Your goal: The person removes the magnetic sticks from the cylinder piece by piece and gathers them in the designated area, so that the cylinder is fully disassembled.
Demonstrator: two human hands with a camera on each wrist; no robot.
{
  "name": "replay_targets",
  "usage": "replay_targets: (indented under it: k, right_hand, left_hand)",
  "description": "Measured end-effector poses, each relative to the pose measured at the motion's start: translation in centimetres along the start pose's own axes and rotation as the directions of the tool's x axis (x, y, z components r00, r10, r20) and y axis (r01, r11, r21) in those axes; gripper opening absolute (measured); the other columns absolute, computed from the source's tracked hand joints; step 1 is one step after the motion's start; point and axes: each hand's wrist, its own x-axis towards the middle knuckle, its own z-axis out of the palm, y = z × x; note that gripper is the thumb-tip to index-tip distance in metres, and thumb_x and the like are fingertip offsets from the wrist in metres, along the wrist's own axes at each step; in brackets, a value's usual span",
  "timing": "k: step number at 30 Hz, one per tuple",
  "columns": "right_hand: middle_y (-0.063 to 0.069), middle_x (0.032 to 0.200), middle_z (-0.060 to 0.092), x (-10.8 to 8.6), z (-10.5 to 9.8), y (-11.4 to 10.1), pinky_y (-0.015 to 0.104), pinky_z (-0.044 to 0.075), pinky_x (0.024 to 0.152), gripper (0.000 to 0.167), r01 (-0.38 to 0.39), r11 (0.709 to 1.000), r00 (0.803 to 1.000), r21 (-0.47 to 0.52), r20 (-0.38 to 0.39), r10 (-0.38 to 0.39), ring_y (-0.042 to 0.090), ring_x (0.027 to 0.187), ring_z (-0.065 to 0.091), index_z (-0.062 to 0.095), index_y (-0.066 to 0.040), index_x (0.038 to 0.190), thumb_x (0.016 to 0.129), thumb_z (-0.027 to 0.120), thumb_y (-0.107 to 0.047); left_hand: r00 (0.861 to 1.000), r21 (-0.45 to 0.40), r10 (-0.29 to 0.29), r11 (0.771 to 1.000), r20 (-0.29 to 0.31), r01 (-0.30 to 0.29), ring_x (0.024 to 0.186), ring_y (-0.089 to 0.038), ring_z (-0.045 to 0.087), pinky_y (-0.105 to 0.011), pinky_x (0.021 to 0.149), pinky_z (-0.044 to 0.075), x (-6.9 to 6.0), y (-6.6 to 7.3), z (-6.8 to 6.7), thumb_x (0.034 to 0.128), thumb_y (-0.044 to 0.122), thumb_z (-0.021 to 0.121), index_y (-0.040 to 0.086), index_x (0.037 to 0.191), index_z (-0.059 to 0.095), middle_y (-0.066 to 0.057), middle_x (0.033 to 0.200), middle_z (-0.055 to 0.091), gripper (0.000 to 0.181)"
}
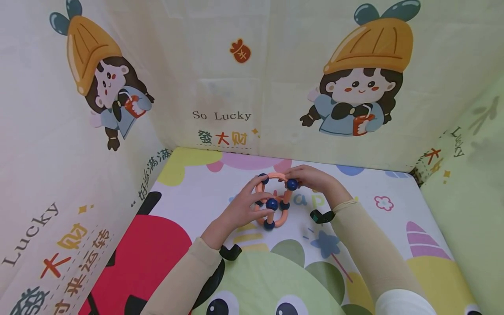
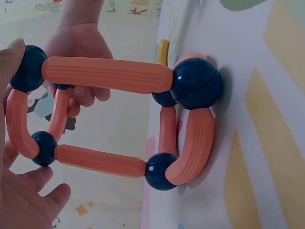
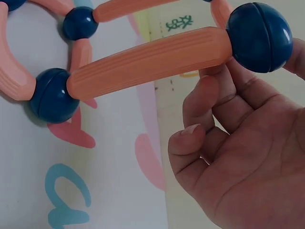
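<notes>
The left hand point(image 1: 241, 208) is pinching the toy frame point(image 2: 107, 74) across two top balls point(image 1: 271, 204); the right hand point(image 1: 314, 179) is pinching a third. Six blue balls are showing, joined by orange rods point(image 2: 100, 161). The frame is standing on the mat point(image 1: 202, 192). One printed star point(image 1: 326, 244) is lying right of the frame; two printed girls point(image 1: 366, 87) are appearing beyond it.

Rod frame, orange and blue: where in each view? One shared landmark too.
Head: rod frame just below centre.
Left wrist: rod frame large, left and centre.
Right wrist: rod frame along the top, cut by left and top edges.
Landmark: right hand, at its upper right (head), behind it (left wrist), lower right (right wrist).
</notes>
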Motion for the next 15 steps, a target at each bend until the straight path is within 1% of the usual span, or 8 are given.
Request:
replay_targets:
  k: [3,6,10,15]
  right_hand:
    - [0.007,0.099,0.066,0.03,-0.07,0.07,0.034,0.051,0.093,0.038,0.019,1.0,1.0,0.008,0.0,-0.019,0.023,0.092,0.06,0.062,-0.001,0.124,0.103,0.05,-0.03]
    - [0.007,0.101,0.065,0.13,0.01,0.02,0.033,0.051,0.094,0.037,0.014,1.0,1.0,0.024,-0.015,-0.014,0.023,0.092,0.061,0.062,-0.001,0.125,0.103,0.051,-0.028]
    - [0.008,0.104,0.065,0.24,0.2,-0.09,0.035,0.051,0.096,0.038,-0.015,0.999,0.999,0.044,-0.033,0.016,0.023,0.094,0.062,0.061,-0.002,0.128,0.102,0.053,-0.028]
    - [0.009,0.109,0.064,0.25,0.33,-0.21,0.039,0.05,0.098,0.039,-0.053,0.996,0.997,0.077,-0.047,0.057,0.025,0.099,0.061,0.059,-0.002,0.131,0.101,0.053,-0.027]
  left_hand:
    - [1.0,0.003,-0.003,1.0,0.007,0.003,0.151,-0.027,0.024,-0.055,0.114,0.036,0.01,-0.02,-0.03,0.0871,0.035,0.076,0.026,0.12,0.068,-0.005,0.161,0.028,0.035]
    - [1.0,0.0,-0.017,1.0,0.016,0.017,0.152,-0.025,0.021,-0.055,0.115,0.035,0.02,-0.1,-0.05,0.0885,0.035,0.075,0.027,0.12,0.068,-0.003,0.162,0.027,0.033]
    - [0.999,-0.005,-0.028,1.0,0.022,0.028,0.152,-0.023,0.019,-0.054,0.116,0.034,0.03,-0.15,-0.07,0.0889,0.036,0.074,0.028,0.121,0.068,-0.002,0.162,0.026,0.033]
    - [1.0,-0.003,-0.017,1.0,0.009,0.017,0.152,-0.025,0.02,-0.054,0.116,0.034,0.03,-0.22,0.03,0.0881,0.035,0.075,0.025,0.12,0.069,-0.003,0.162,0.027,0.035]
